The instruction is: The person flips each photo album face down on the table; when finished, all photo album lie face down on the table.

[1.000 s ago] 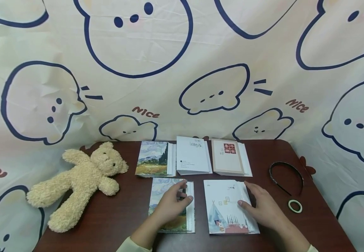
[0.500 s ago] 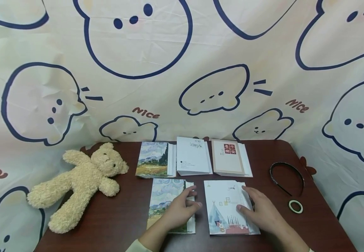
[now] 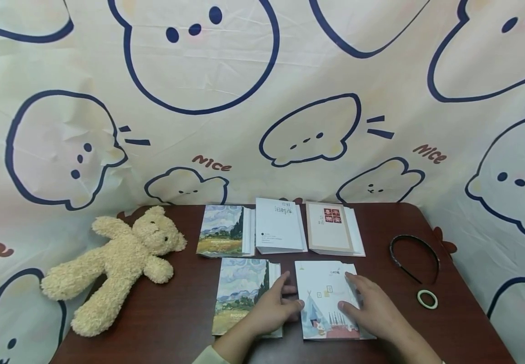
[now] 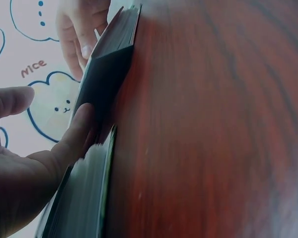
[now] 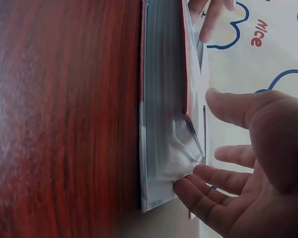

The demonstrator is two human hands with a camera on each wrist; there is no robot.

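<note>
A white photo album (image 3: 314, 275) with a tent drawing lies at the front of the table, its clear pages (image 5: 164, 89) fanning out past the cover on the right. My left hand (image 3: 269, 311) is at its left side, the thumb at the cover's edge; the left wrist view has a fingertip against the dark spine (image 4: 107, 74). My right hand (image 3: 373, 306) is at the album's right side with its fingertips at the page edges and its thumb over the cover. Partly under my left forearm lies a landscape-painting album (image 3: 239, 288).
Along the back stand a second landscape album (image 3: 221, 227), a white album (image 3: 278, 225) and a beige one (image 3: 328, 227). A teddy bear (image 3: 126, 258) lies at left. To the right are a black headband (image 3: 391, 247) and a pale green ring (image 3: 427, 299). A cartoon-print cloth (image 3: 244, 136) hangs behind.
My left hand has moved right, from over the front landscape album to the white album's left edge. My right hand has shifted slightly left over the white album. The albums stay put.
</note>
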